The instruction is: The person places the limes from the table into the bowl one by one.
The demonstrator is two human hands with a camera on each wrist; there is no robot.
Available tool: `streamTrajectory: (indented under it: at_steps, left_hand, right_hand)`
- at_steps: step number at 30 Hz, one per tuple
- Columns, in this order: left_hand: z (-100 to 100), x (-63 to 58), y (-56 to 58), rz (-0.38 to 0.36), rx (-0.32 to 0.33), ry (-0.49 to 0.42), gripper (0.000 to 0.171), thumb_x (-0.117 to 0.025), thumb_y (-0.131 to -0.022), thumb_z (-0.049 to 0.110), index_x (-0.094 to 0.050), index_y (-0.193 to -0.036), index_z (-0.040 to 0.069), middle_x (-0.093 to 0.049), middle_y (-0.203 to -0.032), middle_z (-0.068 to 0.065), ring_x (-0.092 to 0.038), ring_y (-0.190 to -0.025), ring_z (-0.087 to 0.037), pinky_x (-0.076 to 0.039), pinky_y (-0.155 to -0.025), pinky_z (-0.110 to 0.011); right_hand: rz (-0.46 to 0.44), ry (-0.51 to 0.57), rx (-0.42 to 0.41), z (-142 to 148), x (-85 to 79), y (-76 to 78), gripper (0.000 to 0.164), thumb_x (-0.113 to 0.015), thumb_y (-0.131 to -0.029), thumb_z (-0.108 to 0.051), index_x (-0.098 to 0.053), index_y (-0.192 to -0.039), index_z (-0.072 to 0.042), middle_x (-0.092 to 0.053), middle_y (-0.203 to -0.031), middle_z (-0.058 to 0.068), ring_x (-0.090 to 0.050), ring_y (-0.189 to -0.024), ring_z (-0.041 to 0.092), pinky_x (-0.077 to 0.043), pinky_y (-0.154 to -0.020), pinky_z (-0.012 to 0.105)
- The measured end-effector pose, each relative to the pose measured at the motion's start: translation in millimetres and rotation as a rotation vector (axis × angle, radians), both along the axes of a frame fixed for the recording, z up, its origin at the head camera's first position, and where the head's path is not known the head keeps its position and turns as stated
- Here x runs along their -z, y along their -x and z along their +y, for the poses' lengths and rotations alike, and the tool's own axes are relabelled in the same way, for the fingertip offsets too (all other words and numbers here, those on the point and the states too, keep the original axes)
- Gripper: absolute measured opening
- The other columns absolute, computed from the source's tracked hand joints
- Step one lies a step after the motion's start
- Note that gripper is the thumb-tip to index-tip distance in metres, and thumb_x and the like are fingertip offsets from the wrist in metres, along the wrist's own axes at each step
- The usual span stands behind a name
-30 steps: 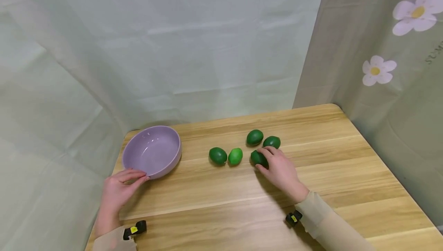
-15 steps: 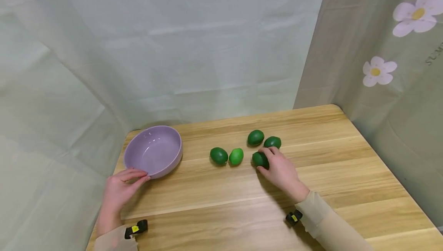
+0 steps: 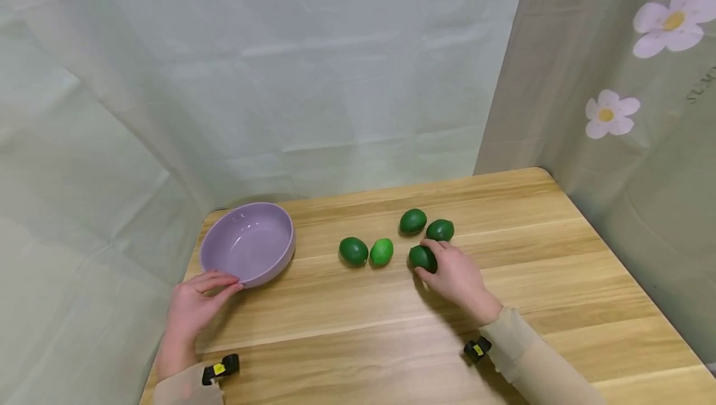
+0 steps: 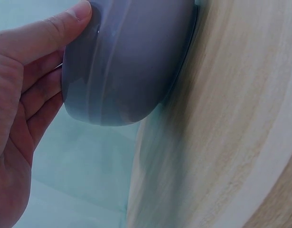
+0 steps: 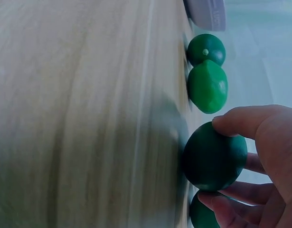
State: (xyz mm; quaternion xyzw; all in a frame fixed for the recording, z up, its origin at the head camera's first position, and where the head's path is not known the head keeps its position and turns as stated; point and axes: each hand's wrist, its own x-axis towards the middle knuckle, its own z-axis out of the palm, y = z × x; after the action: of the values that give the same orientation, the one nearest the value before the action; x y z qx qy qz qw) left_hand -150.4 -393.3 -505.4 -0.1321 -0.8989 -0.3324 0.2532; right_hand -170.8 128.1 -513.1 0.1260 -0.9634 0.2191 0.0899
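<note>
A purple bowl (image 3: 248,240) stands at the table's back left corner. My left hand (image 3: 196,305) pinches its near rim, thumb outside and fingers across the edge; in the left wrist view the thumb (image 4: 65,28) lies on the bowl's outer wall. Right of the middle, my right hand (image 3: 455,274) holds a dark green lime (image 3: 422,258) between thumb and fingers, low over the wood. Just behind it sit two more dark green limes, one on the left (image 3: 413,221) and one on the right (image 3: 440,230). A bright green lime (image 3: 382,252) lies to its left, beside another dark lime (image 3: 353,251).
The wooden table (image 3: 335,343) runs up to a pale curtain (image 3: 335,82) at the back. More curtain hangs along both sides, with printed flowers (image 3: 610,114) on the right. Each sleeve cuff carries a small black wrist camera, such as the right one (image 3: 477,349).
The lime in my right hand has shifted very slightly to the right, away from the bright green one. My left hand and the bowl stay as they were.
</note>
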Motion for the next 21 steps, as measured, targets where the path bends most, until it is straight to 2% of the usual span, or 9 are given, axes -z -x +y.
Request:
streamTrajectory:
  at_steps: [6, 15, 17, 21]
  left_hand:
    - [-2, 0.2, -0.7, 0.008, 0.017, -0.005, 0.026, -0.093, -0.062, 0.001, -0.08, -0.078, 0.016, -0.075, -0.081, 0.002, -0.055, -0.1, 0.017, -0.036, -0.095, -0.004]
    - [-3, 1.0, -0.2, 0.013, 0.01, -0.008, 0.026, -0.093, -0.062, 0.002, -0.08, -0.078, 0.018, -0.075, -0.08, 0.004, -0.063, -0.095, -0.001, -0.037, -0.094, -0.005]
    - [-3, 0.9, 0.1, 0.015, 0.009, -0.006, 0.026, -0.093, -0.062, 0.002, -0.08, -0.078, 0.018, -0.075, -0.08, 0.004, -0.063, -0.096, 0.001, -0.037, -0.094, -0.005]
    - [-1, 0.2, 0.6, 0.015, 0.018, -0.003, 0.025, -0.093, -0.062, 0.002, -0.08, -0.078, 0.016, -0.075, -0.08, 0.002, -0.057, -0.099, 0.015, -0.037, -0.096, -0.006]
  right_hand:
    - [-0.024, 0.016, 0.004, -3, -6.6, -0.6, 0.061, -0.078, -0.083, -0.042, -0.059, -0.134, -0.014, -0.067, -0.116, 0.012, -0.067, -0.095, 0.029, -0.056, -0.072, 0.046]
    - [-0.037, 0.111, -0.001, -23, -30.3, 6.8, 0.059, -0.073, -0.085, -0.048, -0.058, -0.135, -0.019, -0.067, -0.114, 0.001, -0.063, -0.087, 0.016, -0.053, -0.069, 0.037]
    - [-0.044, 0.139, -0.004, -29, -33.7, 9.2, 0.059, -0.073, -0.085, -0.049, -0.058, -0.135, -0.02, -0.067, -0.113, -0.001, -0.061, -0.085, 0.013, -0.052, -0.067, 0.034]
    - [-0.047, 0.193, -0.031, -42, -37.6, 13.5, 0.059, -0.074, -0.085, -0.049, -0.059, -0.134, -0.019, -0.066, -0.115, -0.003, -0.061, -0.088, 0.011, -0.052, -0.07, 0.032]
